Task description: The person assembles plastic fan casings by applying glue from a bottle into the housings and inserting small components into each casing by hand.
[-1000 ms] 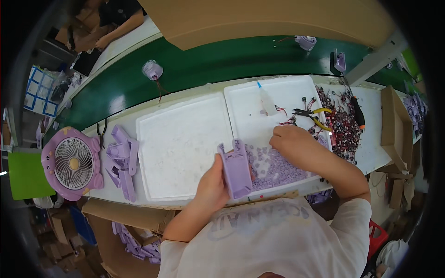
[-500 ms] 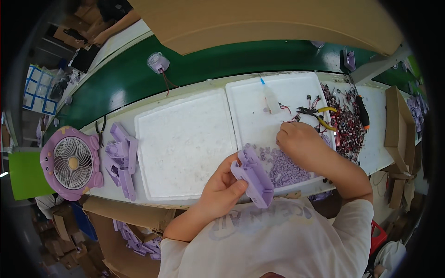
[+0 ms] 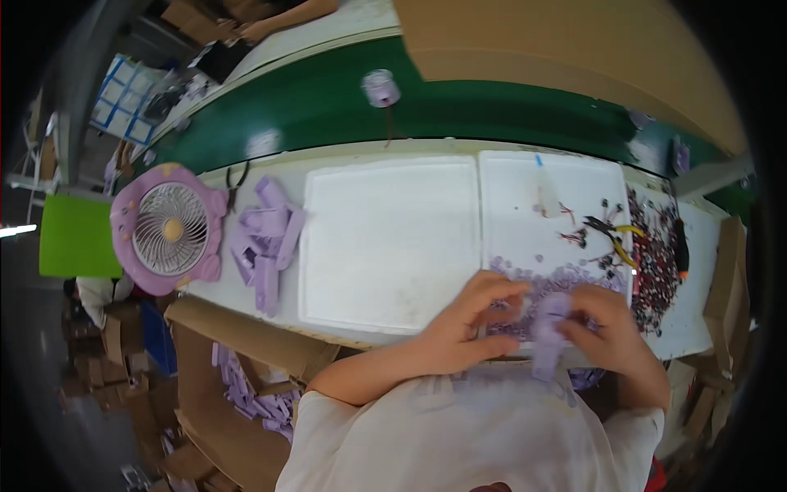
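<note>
A lilac plastic part [image 3: 548,334] stands on end, blurred. It sits at the near edge of the white foam tray [image 3: 525,197].

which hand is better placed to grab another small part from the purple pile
Right, probably. The right hand lies at the edge of the pile of small purple parts, fingers over it. The left hand grips the purple piece from the other side, so it looks busier steadying it.
</note>
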Motion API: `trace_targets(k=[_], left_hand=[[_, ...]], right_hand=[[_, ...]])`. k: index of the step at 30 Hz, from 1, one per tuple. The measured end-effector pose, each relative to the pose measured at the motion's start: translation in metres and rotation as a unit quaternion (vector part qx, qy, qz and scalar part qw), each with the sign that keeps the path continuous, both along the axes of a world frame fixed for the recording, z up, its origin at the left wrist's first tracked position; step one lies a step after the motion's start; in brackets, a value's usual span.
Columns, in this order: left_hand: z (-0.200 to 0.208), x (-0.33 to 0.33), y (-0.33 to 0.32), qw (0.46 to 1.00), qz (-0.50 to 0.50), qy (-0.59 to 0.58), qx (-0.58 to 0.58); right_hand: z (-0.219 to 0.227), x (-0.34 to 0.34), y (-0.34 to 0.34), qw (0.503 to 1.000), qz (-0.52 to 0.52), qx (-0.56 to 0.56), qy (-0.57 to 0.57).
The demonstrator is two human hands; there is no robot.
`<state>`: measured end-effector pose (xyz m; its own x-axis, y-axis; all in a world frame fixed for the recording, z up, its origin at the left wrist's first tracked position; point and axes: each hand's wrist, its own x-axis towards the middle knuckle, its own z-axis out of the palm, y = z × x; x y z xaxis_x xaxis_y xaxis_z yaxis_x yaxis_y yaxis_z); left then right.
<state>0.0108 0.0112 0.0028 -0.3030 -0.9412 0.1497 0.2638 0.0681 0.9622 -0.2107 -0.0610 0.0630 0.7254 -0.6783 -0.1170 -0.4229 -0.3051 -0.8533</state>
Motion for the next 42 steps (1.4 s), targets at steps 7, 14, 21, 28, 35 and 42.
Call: trace_targets(k=[7,14,21,28,35,42], left_hand=[[0.004,0.121,0.016,0.642,0.465,-0.596,-0.128],[-0.005,0.233,0.030,0.459,0.483,-0.744,-0.054],[0.017,0.275,0.009,0.431,0.285,-0.856,-0.008],[0.054,0.190,0.005,0.774,0.317,-0.542,-0.083],[0.030,0.073,-0.001,0.950,0.144,-0.272,-0.048],[0.015,0.039,0.004,0.986,0.130,-0.081,0.064]], right_hand=[[0.015,-0.148,0.034,0.965,-0.148,-0.033,0.215],[-0.051,-0.273,0.094,0.801,-0.110,-0.144,0.571],[-0.017,-0.148,0.050,0.928,0.031,0.037,0.369],[-0.019,-0.046,0.007,0.975,0.011,-0.202,0.087],[-0.061,0.019,-0.041,0.932,0.055,-0.330,0.135],[-0.062,0.024,-0.047,0.939,0.070,-0.303,0.146]])
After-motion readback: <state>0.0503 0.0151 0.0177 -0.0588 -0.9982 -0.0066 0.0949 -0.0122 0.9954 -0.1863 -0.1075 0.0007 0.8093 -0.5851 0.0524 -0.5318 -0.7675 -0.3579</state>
